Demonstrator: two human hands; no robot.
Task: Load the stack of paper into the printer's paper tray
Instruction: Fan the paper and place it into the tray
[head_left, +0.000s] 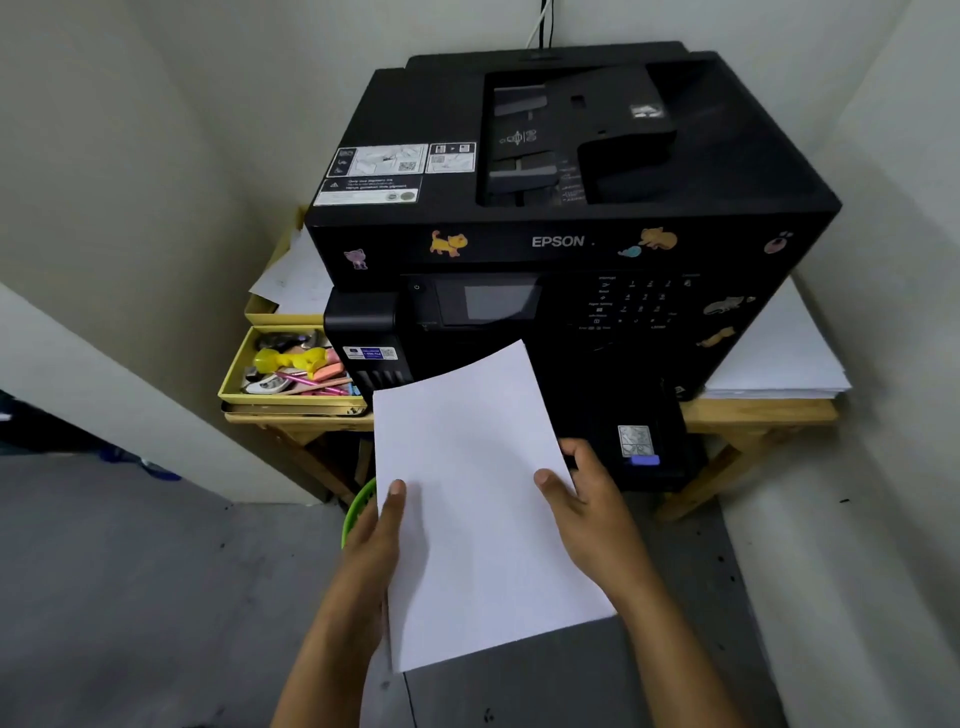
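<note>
Both hands gripping paper stack, before black printer

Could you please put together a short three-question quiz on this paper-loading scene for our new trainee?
1. True or false: both hands hold the paper stack.
2. Which side of the printer has the yellow tray of stationery: the person's left or right?
3. What brand name is on the printer's front?

Key:
1. True: the left hand and the right hand grip its side edges.
2. Left.
3. Epson.
</note>
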